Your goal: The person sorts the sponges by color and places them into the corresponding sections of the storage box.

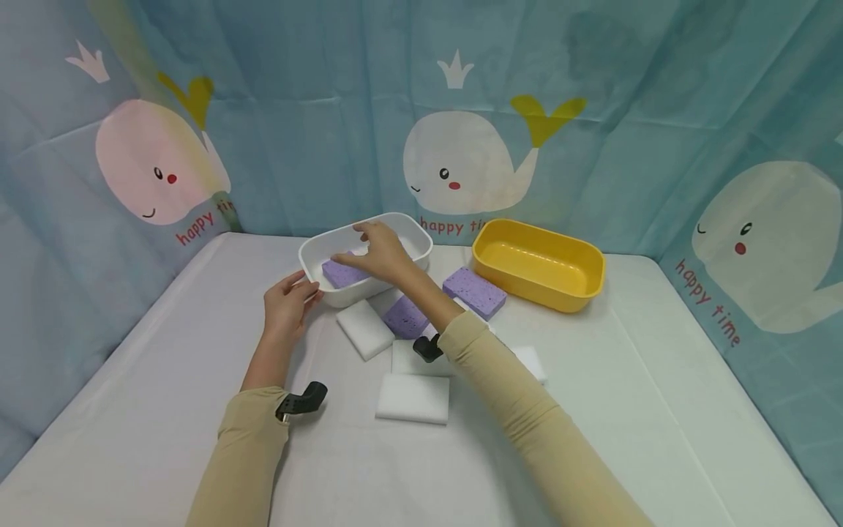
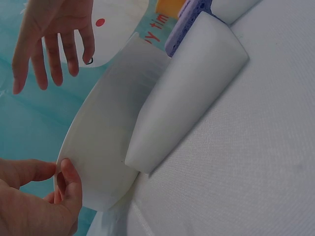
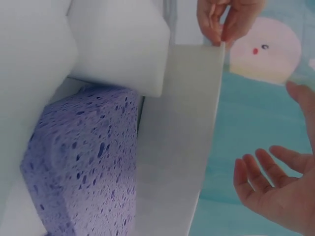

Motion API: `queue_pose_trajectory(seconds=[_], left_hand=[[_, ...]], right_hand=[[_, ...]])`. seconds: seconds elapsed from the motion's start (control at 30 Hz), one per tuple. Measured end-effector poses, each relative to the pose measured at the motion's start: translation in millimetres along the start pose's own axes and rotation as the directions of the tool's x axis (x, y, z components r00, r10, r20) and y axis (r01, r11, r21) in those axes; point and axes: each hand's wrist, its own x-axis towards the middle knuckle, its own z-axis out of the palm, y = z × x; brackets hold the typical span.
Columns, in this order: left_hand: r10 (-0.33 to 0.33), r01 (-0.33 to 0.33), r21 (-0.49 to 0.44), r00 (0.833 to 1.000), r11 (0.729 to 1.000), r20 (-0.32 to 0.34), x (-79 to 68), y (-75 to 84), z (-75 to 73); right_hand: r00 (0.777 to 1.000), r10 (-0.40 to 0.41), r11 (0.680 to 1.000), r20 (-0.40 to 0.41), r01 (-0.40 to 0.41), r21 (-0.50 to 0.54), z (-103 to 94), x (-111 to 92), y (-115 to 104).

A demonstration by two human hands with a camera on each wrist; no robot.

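Observation:
My left hand (image 1: 285, 307) pinches the rim of a white plastic tub (image 1: 395, 219) at its near left corner. In the left wrist view, the thumb and fingertips meet over the edge of its wall. My right hand (image 1: 382, 254) is held over the tub with thumb and fingers spread apart and nothing between them. Inside the tub, below that hand, lies a purple sponge (image 1: 339, 274). Just in front of the tub are another purple sponge (image 1: 404, 319) and a white sponge block (image 1: 365, 329). The right forearm partly hides the things under it.
A yellow tub (image 1: 538, 265) stands to the right, with a purple sponge (image 1: 476, 291) at its near left side. Several white blocks lie nearer me, one (image 1: 413, 399) in front and one (image 1: 529, 364) beyond the right sleeve. A whale-print curtain (image 1: 296, 146) hangs behind the table.

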Motion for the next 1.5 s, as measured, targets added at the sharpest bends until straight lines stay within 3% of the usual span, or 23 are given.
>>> queue_pose_trajectory(seconds=[0.37, 0.83, 1.23, 1.5], left_hand=[[-0.005, 0.004, -0.024, 1.0, 1.0, -0.011, 2.4, -1.3, -0.3], [-0.019, 0.019, 0.007, 0.999, 1.0, -0.028, 1.8, -1.1, 0.9], [-0.015, 0.015, 0.007, 1.0, 1.0, -0.024, 1.5, -1.3, 0.7], [-0.015, 0.016, 0.007, 1.0, 1.0, -0.023, 1.6, -1.5, 0.3]], right_hand=[[0.998, -0.046, 0.999, -0.035, 0.045, -0.016, -11.4, -24, 9], [0.997, -0.04, 0.997, -0.069, 0.044, 0.056, -30.0, -61, 26], [0.992, -0.025, 0.998, -0.127, 0.033, 0.056, -49.2, -85, 45], [0.992, 0.03, 0.997, -0.121, -0.021, 0.074, -56.7, -100, 53]])
